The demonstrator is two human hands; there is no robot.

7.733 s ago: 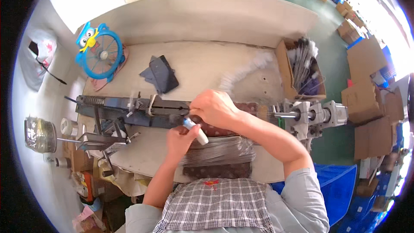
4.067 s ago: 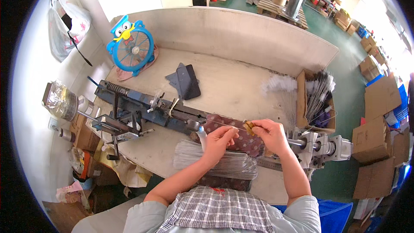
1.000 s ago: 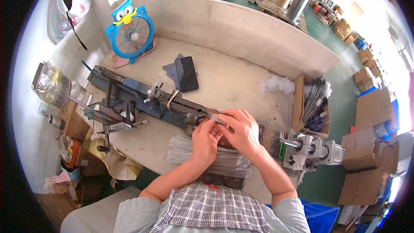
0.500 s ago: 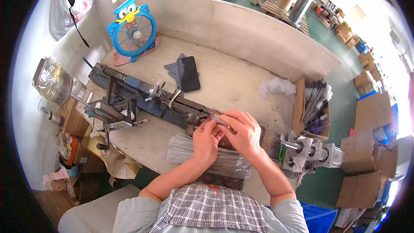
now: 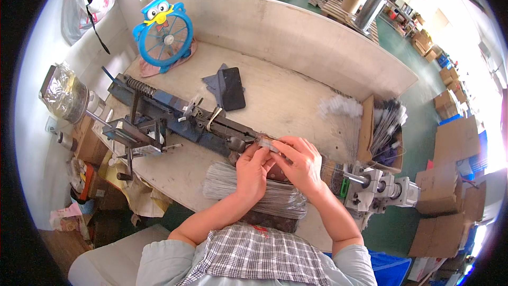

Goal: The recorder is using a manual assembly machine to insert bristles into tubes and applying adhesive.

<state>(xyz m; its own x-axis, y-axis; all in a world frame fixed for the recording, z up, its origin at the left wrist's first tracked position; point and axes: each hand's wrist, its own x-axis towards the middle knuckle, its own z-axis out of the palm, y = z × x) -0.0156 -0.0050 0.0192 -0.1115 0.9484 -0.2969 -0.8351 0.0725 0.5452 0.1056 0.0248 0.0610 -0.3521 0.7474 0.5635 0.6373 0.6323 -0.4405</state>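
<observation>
Item: bench station, 1 person seated, both hands at work over a long blue metal jig (image 5: 174,119) lying diagonally across a pale worktable (image 5: 296,100). The left hand (image 5: 253,172) and right hand (image 5: 298,161) met just above the jig's near end, fingertips pinched together on a small pale piece (image 5: 266,144) held between them; what exactly that piece was could not be told, being largely covered by the fingers. Grip: both hands nearly closed, thumbs and forefingers drawn in tight on the piece, the remaining fingers curled loosely. The left palm rested over a dark reddish pad (image 5: 275,172) beside the jig. Directly below the hands lay a bundle of thin grey wires (image 5: 233,182), touching the pad. Judgement on handling: so small a part seemed best fed with both wrists braced low against the bench, kept in line with the jig's axis, pinched lightly so it would not bend or slip. Also present: 1 black phone (image 5: 232,88) on a dark cloth, well apart from the hands; 1 blue owl-shaped fan (image 5: 163,32) at the far left; 1 cardboard box of finished brushes (image 5: 383,130) at right; 1 grey motor unit (image 5: 378,189) at the jig's right end.
</observation>
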